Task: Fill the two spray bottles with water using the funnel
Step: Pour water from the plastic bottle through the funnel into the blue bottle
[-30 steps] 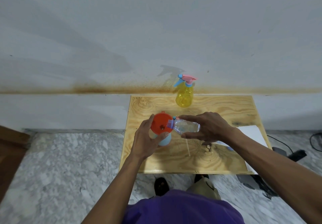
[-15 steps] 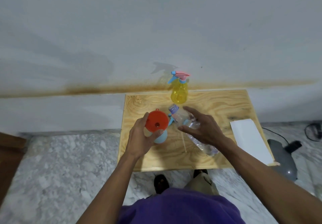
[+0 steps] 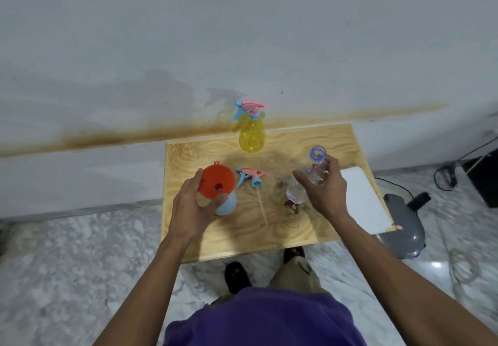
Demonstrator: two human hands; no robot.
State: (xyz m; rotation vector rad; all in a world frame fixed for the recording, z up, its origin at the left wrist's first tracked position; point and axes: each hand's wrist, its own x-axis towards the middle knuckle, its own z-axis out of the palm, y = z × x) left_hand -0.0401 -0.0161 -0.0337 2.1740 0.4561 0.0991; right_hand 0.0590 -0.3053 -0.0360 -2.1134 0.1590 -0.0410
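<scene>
We saw the left hand [image 3: 192,205] wrapped around the pale blue spray bottle [image 3: 227,205], orange funnel [image 3: 217,182] seated in its neck, at the surface's [image 3: 296,232] left-centre. Right hand [image 3: 324,188] gripped a clear, uncapped water bottle [image 3: 307,177], near upright; its contents we couldn't tell. Yellow spray bottle [image 3: 252,135] stood capped at the back edge. A loose pink-blue sprayer head [image 3: 249,176] lay just beside the funnel. White paper [image 3: 363,200] lay at right.
</scene>
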